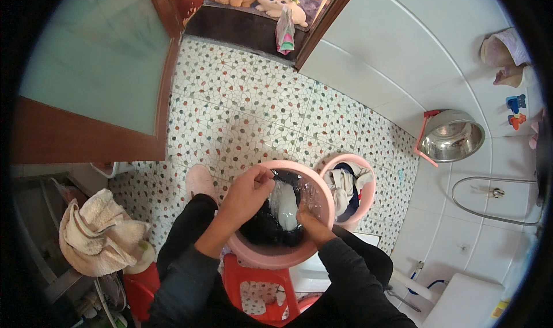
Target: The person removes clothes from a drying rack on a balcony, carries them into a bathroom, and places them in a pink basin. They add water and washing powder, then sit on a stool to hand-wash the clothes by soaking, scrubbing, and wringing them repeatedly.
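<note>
A pink plastic basin [322, 185] with water in it stands before me, between my legs. Dark material lies in the water, and a pale white item, perhaps cloth [287, 209], shows in the middle among splashes. Above the basin's left part is my left hand [254, 185], its fingers curled together near the white item; whether anything small is between them is hidden. My right hand [306, 220] reaches over the right side, its fingers partly in the water beside the white item, so its grip is not visible.
Right of the basin, a smaller pink bucket [368, 198] holds light and dark clothes [342, 185]. A red plastic stool [259, 274] is below the basin. Towels [97, 237] hang at left. A wooden-framed door [90, 129] is at upper left; a metal bowl [451, 138] hangs on the right wall.
</note>
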Motion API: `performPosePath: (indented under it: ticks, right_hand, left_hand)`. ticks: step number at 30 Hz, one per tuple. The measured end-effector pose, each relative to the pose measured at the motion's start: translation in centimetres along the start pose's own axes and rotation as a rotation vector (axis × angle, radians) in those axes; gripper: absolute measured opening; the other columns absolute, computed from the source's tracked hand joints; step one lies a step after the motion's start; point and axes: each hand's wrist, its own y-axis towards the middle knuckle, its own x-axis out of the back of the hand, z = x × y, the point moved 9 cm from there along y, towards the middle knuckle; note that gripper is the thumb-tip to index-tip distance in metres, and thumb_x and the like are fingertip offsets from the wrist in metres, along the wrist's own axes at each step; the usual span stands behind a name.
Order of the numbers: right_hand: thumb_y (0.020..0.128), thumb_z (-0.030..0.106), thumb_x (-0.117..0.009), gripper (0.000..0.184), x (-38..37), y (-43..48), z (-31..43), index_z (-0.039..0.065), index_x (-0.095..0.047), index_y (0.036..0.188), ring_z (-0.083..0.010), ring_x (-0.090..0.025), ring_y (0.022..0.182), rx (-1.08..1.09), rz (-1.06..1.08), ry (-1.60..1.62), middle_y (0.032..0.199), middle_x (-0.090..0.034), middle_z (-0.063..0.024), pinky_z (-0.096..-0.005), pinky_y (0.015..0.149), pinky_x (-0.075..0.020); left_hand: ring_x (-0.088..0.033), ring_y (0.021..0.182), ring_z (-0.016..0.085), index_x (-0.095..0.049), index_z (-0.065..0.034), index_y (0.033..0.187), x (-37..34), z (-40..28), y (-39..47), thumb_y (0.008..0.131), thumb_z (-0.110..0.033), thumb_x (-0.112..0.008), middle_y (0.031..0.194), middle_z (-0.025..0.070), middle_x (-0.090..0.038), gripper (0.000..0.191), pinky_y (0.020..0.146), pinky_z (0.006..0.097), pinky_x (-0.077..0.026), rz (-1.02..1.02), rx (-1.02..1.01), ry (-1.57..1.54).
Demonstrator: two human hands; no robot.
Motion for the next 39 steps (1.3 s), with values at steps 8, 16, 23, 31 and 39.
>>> performPosePath:
  ticks: [8,16,23,31,39]
  right_hand:
    - [0.091,0.018,-0.063,0.042,4.8,-3.7,8.3,-0.003,-0.056,0.127,-0.0452,-0.067,0.104,0.127,0.247,0.203,0.103,-0.068,-0.0314,-0.0454,0.090,-0.0525]
    - [0.093,0.024,-0.067,0.059,8.3,-5.4,10.5,0.002,-0.046,0.143,-0.0462,-0.046,0.125,0.217,-0.164,-0.069,0.135,-0.047,-0.0252,-0.0521,0.107,-0.0383]
    - [0.093,0.034,-0.063,0.073,2.6,-3.5,5.4,-0.001,-0.035,0.151,-0.0459,-0.044,0.131,-0.032,-0.057,-0.371,0.136,-0.050,-0.0289,-0.0551,0.112,-0.0328]
    - [0.092,0.019,-0.059,0.053,-1.0,-0.2,3.1,-0.005,-0.052,0.138,-0.0469,-0.064,0.107,0.158,0.220,-0.509,0.123,-0.062,-0.0313,-0.0511,0.094,-0.0515]
    - [0.095,0.036,-0.069,0.051,7.3,-5.7,6.8,-0.005,-0.060,0.123,-0.0387,-0.070,0.101,0.017,0.108,0.164,0.103,-0.071,-0.0274,-0.0427,0.089,-0.0533]
  left_hand:
    - [-0.061,0.085,0.012,-0.061,0.0011,0.117,3.0,-2.1,-0.9,0.098,-0.019,-0.063,0.101,0.0056,-0.063,0.028,0.073,0.0263,-0.053,-0.124,-0.009,-0.053]
    - [-0.060,0.086,0.011,-0.061,0.0004,0.115,3.3,-2.3,-1.0,0.098,-0.017,-0.061,0.100,0.0046,-0.062,0.024,0.075,0.0264,-0.052,-0.110,0.029,-0.082]
    - [-0.063,0.085,0.015,-0.064,0.0016,0.112,3.1,-2.0,-0.6,0.093,-0.020,-0.064,0.100,0.0078,-0.064,0.028,0.071,0.0271,-0.052,-0.106,0.030,-0.157]
    - [-0.063,0.083,0.014,-0.065,0.0008,0.110,3.1,-1.9,-0.5,0.094,-0.018,-0.065,0.098,0.0066,-0.065,0.024,0.070,0.0279,-0.053,-0.107,0.035,-0.172]
    - [-0.060,0.084,0.010,-0.062,-0.0027,0.111,3.1,-2.1,-0.8,0.098,-0.017,-0.062,0.097,0.0025,-0.062,0.019,0.071,0.0238,-0.052,-0.071,0.015,-0.132]
